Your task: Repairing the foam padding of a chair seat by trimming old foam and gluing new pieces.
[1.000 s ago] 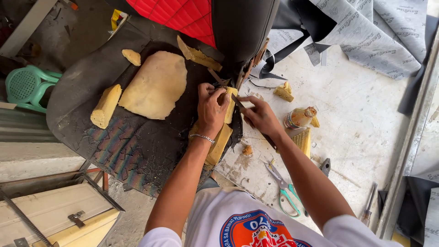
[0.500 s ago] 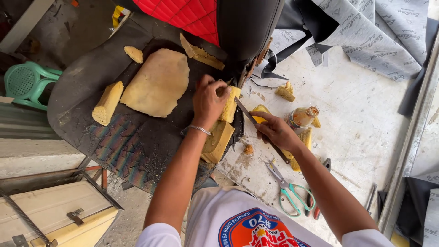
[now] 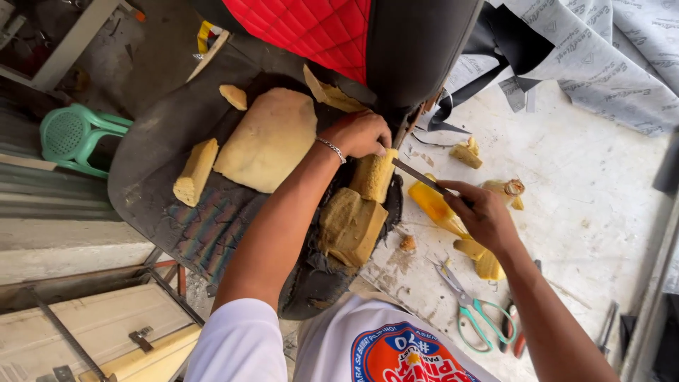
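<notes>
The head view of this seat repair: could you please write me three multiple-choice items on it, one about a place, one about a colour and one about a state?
1. Where do the scissors lie?
A. on the pale floor by the right forearm
B. on the green stool
C. on the wooden crate

2. What colour is the quilted panel on the seat back?
A. blue
B. red
C. white

3. What is the right hand doing?
A. resting open and empty
B. gripping a slim blade
C. holding the scissors

Key: 1 A, since the scissors sit on the floor below that hand; 2 B, since the stitched panel is bright red; 3 B, since its fingers close on the blade, which points at the foam block under the left hand.
</notes>
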